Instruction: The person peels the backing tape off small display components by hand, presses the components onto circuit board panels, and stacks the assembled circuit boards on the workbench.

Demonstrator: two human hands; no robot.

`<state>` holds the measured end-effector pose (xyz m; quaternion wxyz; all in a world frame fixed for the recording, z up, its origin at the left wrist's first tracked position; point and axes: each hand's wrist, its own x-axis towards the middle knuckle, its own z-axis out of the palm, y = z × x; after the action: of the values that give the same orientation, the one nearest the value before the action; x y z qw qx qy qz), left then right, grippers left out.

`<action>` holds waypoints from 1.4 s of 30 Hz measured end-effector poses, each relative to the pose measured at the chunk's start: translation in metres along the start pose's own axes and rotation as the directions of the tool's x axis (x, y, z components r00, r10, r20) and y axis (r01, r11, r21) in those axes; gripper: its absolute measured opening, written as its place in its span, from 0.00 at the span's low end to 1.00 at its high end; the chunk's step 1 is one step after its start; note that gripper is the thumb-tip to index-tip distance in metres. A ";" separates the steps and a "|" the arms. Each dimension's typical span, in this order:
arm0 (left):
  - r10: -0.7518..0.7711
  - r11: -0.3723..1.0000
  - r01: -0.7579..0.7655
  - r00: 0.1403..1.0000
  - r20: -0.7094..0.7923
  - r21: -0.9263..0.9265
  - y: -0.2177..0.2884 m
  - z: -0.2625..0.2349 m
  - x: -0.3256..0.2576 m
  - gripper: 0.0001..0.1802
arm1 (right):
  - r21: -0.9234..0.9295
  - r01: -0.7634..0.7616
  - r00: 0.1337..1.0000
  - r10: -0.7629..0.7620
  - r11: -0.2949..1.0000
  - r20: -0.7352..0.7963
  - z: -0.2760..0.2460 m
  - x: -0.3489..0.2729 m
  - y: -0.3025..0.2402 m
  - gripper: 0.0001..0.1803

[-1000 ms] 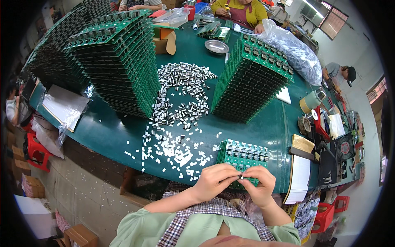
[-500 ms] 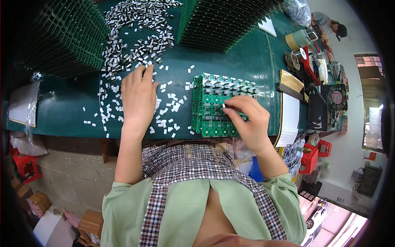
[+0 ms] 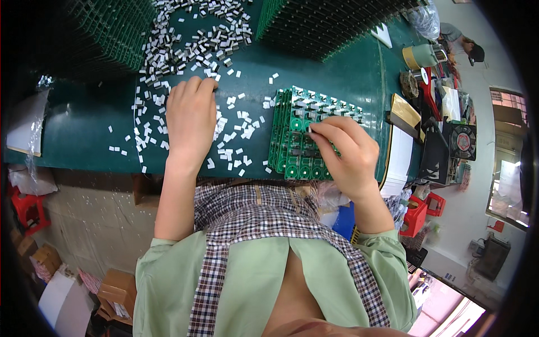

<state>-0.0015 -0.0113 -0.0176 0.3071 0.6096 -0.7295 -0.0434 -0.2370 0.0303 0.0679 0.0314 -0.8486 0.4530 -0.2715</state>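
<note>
My right hand point(image 3: 351, 150) pinches a small white-faced electronic component point(image 3: 310, 128) between thumb and index finger. It is over a stack of green circuit boards point(image 3: 304, 171) with rows of dark and white parts on the top one; whether the component touches the board I cannot tell. To the left, my left hand point(image 3: 191, 115) rests palm down among loose white components point(image 3: 245, 132). Its fingers are curled together at the near edge of a dense heap point(image 3: 196, 42) of the same parts. The fingertips and anything under them are hidden.
Tall racks of green boards stand at the back left point(image 3: 115, 33) and back centre point(image 3: 331, 28) of the green table point(image 3: 247, 78). White sheets point(image 3: 397, 157), a yellow-green canister point(image 3: 418, 56) and a black fan point(image 3: 464, 140) are at the right. Another person point(image 3: 457, 42) is beyond.
The whole view has shifted slightly. My left fingers, spread at thumb and index before, are now drawn together and curled. My right hand still pinches the component over the boards.
</note>
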 end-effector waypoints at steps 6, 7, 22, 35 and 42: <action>-0.015 0.984 0.010 0.999 -0.030 -0.179 0.003 -0.003 0.004 0.07 | 0.059 0.076 0.991 -0.082 0.995 0.105 -0.002 -0.016 -0.015 0.10; -0.016 0.984 0.012 1.000 -0.025 -0.179 0.004 -0.003 0.004 0.07 | 0.061 0.072 0.991 -0.078 0.996 0.107 0.001 -0.019 -0.014 0.10; -0.064 0.050 0.352 0.935 0.349 -0.935 0.044 -0.025 -0.038 0.14 | -0.053 0.028 0.989 -0.020 0.998 0.148 0.000 -0.032 -0.026 0.17; 0.060 -0.154 0.426 0.905 0.422 -0.892 0.059 -0.015 -0.043 0.21 | -0.002 0.041 0.998 -0.041 0.999 -0.056 0.009 -0.047 -0.004 0.24; 0.135 -0.118 0.451 0.890 0.436 -0.885 0.070 -0.023 -0.042 0.21 | 0.302 0.006 1.000 -0.010 0.953 0.011 0.012 -0.021 -0.020 0.16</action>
<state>-0.0478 0.0520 0.0147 0.4936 0.2422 -0.4153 -0.7247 -0.2251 0.0563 0.0548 0.1621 -0.8374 0.4025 -0.3324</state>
